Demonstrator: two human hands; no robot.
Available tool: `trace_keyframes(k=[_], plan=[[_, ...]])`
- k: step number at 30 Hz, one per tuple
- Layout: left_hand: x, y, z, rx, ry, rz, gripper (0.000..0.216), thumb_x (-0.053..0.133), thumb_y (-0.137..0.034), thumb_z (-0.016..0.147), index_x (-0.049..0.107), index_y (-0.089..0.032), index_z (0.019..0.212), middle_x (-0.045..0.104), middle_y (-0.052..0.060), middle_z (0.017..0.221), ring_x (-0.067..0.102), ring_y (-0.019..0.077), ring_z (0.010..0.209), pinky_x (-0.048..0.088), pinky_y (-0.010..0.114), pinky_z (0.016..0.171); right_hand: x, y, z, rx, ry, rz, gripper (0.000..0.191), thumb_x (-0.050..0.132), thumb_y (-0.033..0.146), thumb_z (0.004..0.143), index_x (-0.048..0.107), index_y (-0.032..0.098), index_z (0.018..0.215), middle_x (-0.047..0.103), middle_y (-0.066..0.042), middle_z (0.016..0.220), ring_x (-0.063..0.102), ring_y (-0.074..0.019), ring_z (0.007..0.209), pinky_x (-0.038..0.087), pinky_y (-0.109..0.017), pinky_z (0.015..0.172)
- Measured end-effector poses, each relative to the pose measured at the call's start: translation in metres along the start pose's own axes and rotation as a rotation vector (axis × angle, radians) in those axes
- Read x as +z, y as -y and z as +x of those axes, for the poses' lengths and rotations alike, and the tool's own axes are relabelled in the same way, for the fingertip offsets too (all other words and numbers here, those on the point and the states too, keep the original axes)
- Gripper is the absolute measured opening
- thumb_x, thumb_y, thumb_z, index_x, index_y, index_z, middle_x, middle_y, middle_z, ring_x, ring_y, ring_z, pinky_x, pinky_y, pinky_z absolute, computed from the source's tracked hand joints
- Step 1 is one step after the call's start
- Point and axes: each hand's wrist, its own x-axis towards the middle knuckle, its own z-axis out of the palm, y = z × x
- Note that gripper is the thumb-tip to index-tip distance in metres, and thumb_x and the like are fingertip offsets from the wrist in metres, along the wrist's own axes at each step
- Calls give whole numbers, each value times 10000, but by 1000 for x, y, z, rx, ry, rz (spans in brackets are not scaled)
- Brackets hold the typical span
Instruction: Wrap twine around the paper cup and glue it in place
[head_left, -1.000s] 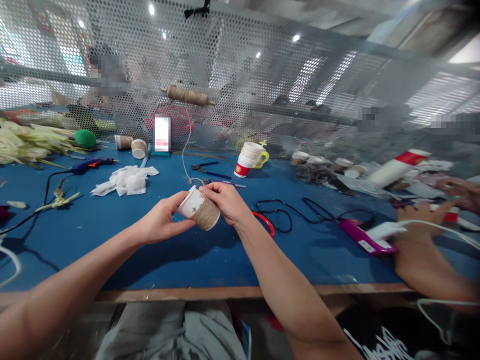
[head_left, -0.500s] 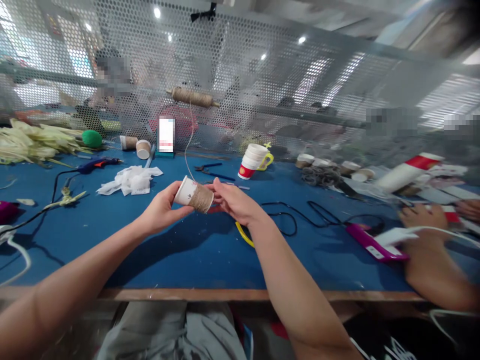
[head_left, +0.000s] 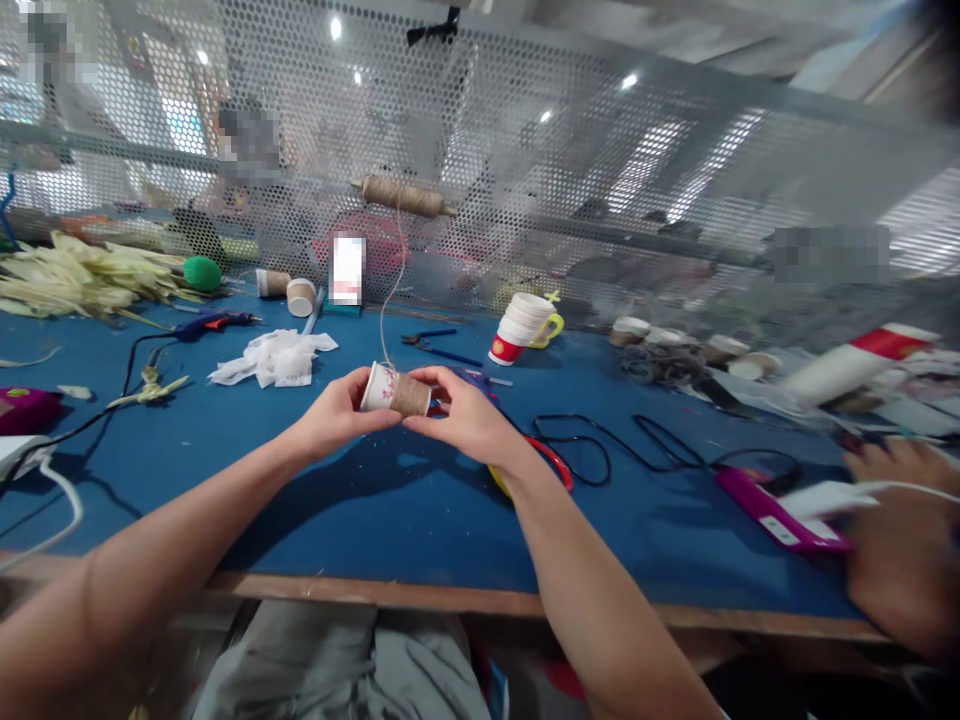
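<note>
Above the blue table (head_left: 360,500) I hold a small paper cup (head_left: 380,385) on its side, its lower half wound with brown twine. My left hand (head_left: 334,418) grips the cup's white rim end. My right hand (head_left: 465,418) pinches the twine-wrapped end with thumb and fingers. A strand of twine (head_left: 390,300) rises from the cup to a twine spool (head_left: 403,196) mounted on the perforated metal screen behind the table.
A glue gun (head_left: 214,322), white scraps (head_left: 274,358), pliers (head_left: 435,345), stacked cups (head_left: 521,325) and black cables (head_left: 637,445) lie on the table. Pale husks (head_left: 82,280) are piled far left. Another person's hand (head_left: 900,560) rests by a magenta device (head_left: 772,510) at right.
The cup has turned in my hands and levelled out. My right hand came back onto its wrapped end. The view has shifted left, and the neighbour's hand has drawn lower to the right.
</note>
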Motion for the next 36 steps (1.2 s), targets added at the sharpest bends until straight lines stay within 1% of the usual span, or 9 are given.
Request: trace_keyframes(k=[8, 14, 17, 20, 23, 26, 30, 33, 36], plan=[[-1, 1, 6, -194, -55, -409, 276, 613, -332, 673, 573, -92, 805, 600, 49, 720, 548, 125, 663, 410, 243, 654, 8, -1, 1, -196, -24, -355, 439, 557, 119, 633, 424, 202, 1044, 485, -61, 1048, 468, -178, 984, 377, -332, 859], [-4, 5, 8, -273, -162, -392, 276, 620, -345, 661, 589, -79, 731, 596, 32, 634, 539, 104, 554, 401, 223, 559, 17, 3, -3, -282, 9, -435, 428, 576, 164, 646, 440, 212, 1048, 467, -79, 1080, 444, -200, 1023, 352, -357, 874], [-5, 9, 9, -267, -202, -341, 235, 637, -312, 642, 579, -91, 698, 579, 4, 593, 513, 78, 505, 369, 199, 514, 6, 3, 1, -170, -53, -365, 369, 600, 298, 653, 498, 215, 998, 521, -72, 1038, 521, -189, 898, 413, -330, 768], [-6, 13, 10, -272, -222, -314, 247, 634, -330, 640, 574, -95, 690, 576, 3, 596, 513, 78, 509, 368, 203, 524, -25, -4, 12, 126, -310, -406, 258, 469, 413, 741, 566, 180, 794, 607, -62, 782, 557, -157, 646, 425, -290, 609], [-5, 16, 10, -268, -233, -260, 260, 631, -347, 640, 573, -99, 692, 563, -6, 588, 498, 72, 500, 357, 202, 522, -58, -22, 25, 407, -457, -582, 263, 389, 344, 784, 567, 167, 708, 610, -69, 685, 561, -169, 655, 396, -272, 591], [-3, 18, 9, -258, -206, -225, 280, 620, -374, 649, 567, -102, 690, 550, -12, 586, 492, 70, 506, 355, 203, 532, -73, -47, 31, 523, -375, -603, 191, 590, 282, 627, 528, 168, 486, 569, -63, 518, 569, -215, 641, 381, -284, 576], [-1, 21, 8, -259, -165, -242, 330, 600, -418, 657, 564, -96, 720, 550, -1, 608, 512, 87, 550, 373, 216, 569, -65, -73, 35, 621, -307, -554, 267, 676, 122, 451, 431, 186, 367, 501, -40, 396, 571, -235, 592, 380, -290, 545], [-1, 22, 9, -254, -172, -252, 352, 588, -432, 664, 562, -91, 752, 559, 13, 639, 519, 95, 572, 380, 221, 582, -57, -77, 38, 627, -333, -466, 212, 635, 74, 483, 458, 174, 423, 508, -41, 405, 564, -211, 542, 392, -285, 514], [-1, 23, 10, -242, -190, -235, 356, 562, -441, 677, 558, -96, 763, 560, 17, 650, 514, 96, 570, 382, 221, 578, -57, -63, 34, 567, -367, -345, 84, 594, 116, 572, 517, 140, 596, 543, -26, 478, 529, -141, 461, 409, -254, 469]])
